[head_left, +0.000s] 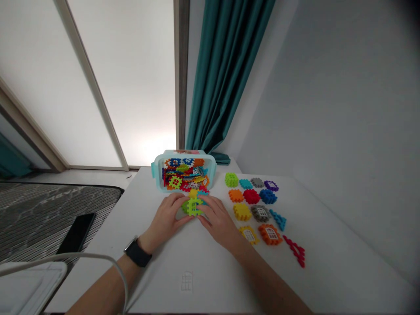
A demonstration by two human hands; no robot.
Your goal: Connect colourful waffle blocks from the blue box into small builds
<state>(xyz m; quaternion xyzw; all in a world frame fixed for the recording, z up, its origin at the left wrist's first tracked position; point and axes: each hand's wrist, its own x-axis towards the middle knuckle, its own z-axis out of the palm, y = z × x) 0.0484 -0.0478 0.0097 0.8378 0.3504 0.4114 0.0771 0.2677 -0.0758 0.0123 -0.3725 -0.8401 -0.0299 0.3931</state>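
Both of my hands meet over the white table (157, 271), just in front of a box of toy pieces. Between them is a lime-green interlocking plastic block (194, 207) with a cross-barred window opening. My left hand (168, 213) pinches its left side with thumb and fingers. On the other side, the fingers and thumb of my right hand (218, 217) are closed on the same block. Right behind it sits a yellow piece (193, 193), with red and blue pieces close by; whether these are joined to the block I cannot tell.
A pale blue tub (213, 170) full of mixed pieces stands at the back. Sorted stacks, including a red stack (251, 196) and an orange window stack (270, 234), lie right of my hands. A white window insert (187, 281) lies in front. A white cable (108, 258) crosses the lower left.
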